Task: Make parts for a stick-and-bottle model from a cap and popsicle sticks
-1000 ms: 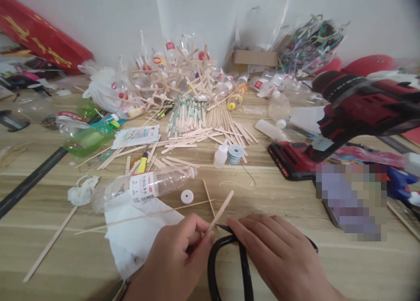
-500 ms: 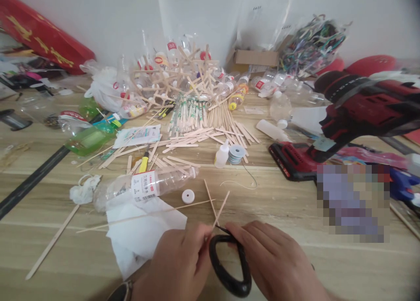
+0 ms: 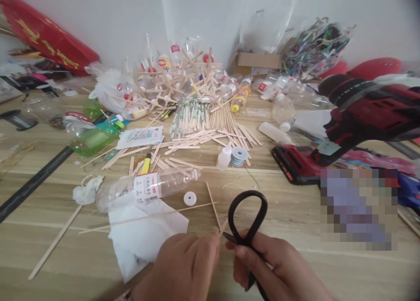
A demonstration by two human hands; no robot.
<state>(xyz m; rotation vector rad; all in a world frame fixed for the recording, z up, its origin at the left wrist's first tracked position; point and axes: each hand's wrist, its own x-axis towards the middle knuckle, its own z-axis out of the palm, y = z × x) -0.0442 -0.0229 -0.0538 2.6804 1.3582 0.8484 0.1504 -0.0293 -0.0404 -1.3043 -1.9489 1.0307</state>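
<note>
My left hand [image 3: 188, 261], fingers closed, pinches a short, flat wooden craft stick [image 3: 224, 225] low over the table. In my right hand [image 3: 282, 264] are black-handled scissors [image 3: 243, 239], gripped near the base of the handles, with one loop standing up. Their dark blade tip points left and meets the stick beside my left fingertips. Just beyond, another thin wooden stick [image 3: 212, 202] lies on the table. A white bottle cap with a hole [image 3: 189, 199] and a bamboo skewer [image 3: 154, 217] lie to the left, the skewer across white paper [image 3: 147, 237].
A clear plastic bottle [image 3: 124, 191] lies behind the paper. A glue bottle [image 3: 224, 157] and a wire spool [image 3: 239, 156] stand ahead. Craft sticks [image 3: 193, 139] and bottles are heaped toward the wall. A red cordless drill [image 3: 357, 117] stands at right.
My right hand has turned the scissors over, so a handle loop that hung low now stands up. The stick in my left hand has swung lower, with less of it showing.
</note>
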